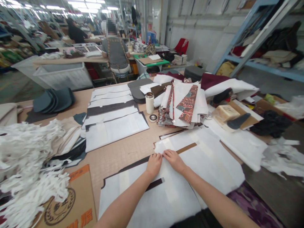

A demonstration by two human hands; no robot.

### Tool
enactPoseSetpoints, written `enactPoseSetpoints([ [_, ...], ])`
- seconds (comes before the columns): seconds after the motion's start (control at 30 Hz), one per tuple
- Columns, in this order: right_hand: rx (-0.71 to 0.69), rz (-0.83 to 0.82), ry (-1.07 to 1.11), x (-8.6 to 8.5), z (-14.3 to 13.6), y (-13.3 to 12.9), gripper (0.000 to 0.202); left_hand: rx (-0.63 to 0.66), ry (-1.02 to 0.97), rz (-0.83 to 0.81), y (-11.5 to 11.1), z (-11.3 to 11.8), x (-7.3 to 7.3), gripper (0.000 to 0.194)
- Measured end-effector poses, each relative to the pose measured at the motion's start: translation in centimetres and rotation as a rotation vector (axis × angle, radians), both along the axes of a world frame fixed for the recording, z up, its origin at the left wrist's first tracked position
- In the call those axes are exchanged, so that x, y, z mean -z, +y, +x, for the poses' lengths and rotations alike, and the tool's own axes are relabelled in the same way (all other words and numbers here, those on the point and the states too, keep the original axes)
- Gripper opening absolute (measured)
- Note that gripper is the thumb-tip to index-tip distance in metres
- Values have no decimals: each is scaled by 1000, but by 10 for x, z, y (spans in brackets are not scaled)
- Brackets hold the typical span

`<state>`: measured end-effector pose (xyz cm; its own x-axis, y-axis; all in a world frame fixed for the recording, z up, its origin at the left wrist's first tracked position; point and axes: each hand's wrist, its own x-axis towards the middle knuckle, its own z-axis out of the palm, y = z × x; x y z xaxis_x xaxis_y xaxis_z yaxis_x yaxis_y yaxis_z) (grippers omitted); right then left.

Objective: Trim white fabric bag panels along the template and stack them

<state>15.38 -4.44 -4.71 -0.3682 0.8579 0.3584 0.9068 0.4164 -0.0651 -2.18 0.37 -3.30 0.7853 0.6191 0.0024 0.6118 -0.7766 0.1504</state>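
Observation:
Both hands meet near the upper edge of a large white sheet (175,202) lying on the brown table. My left hand (155,164) has its fingers bent down at the sheet's edge, beside a dark strip. My right hand (174,160) touches it fingertip to fingertip, its fingers pressed together at the same edge. What the fingertips pinch is too small to make out. Another white sheet (213,161) with a brown strip extends to the right. Further left, white and dark layered pieces (116,126) lie in overlapping rows.
A cream bottle (149,104) stands behind the hands, its lid (153,118) beside it. Patterned pieces (187,104) are stacked at right. White scraps (26,152) and a cardboard box (73,202) fill the left. A seated person (117,52) is further back.

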Motion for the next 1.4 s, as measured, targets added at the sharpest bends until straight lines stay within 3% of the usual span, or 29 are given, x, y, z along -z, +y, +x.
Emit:
enactPoseSetpoints([
  [0.1,-50,5,-90,1,2,-6,33,25,59,56,-7,-3,-3,29],
  [0.2,-17,10,-153,4,11,-13,42,30,89,64,-10,-22,-4,29],
  [0.3,21,6,-205,5,10,-14,45,-3,111,61,-10,-59,-3,30],
  [0.47,177,-2,-291,4,-15,-12,42,-72,135,38,-13,-129,-5,32],
  [0.57,232,11,-306,3,-23,-11,41,-153,94,-22,-11,-152,-11,29],
  [0.67,251,14,-257,0,-34,-6,38,-318,38,-125,-3,-153,-18,24],
  [0.77,198,0,-121,-2,-71,4,34,-445,26,-235,9,-142,-26,20],
  [0.87,99,-62,40,0,-126,16,31,-457,10,-279,19,-135,-31,22],
  [0.97,142,-132,86,4,-165,25,19,-465,-19,-324,21,-143,-28,21],
  [1.07,213,-129,77,9,-176,31,11,-491,-66,-360,18,-164,-20,21],
  [1.17,169,-114,71,12,-180,33,14,-469,-128,-336,12,-184,-9,21],
  [1.4,-232,-6,37,17,-186,24,28,-272,-33,-83,-4,-197,2,28],
])
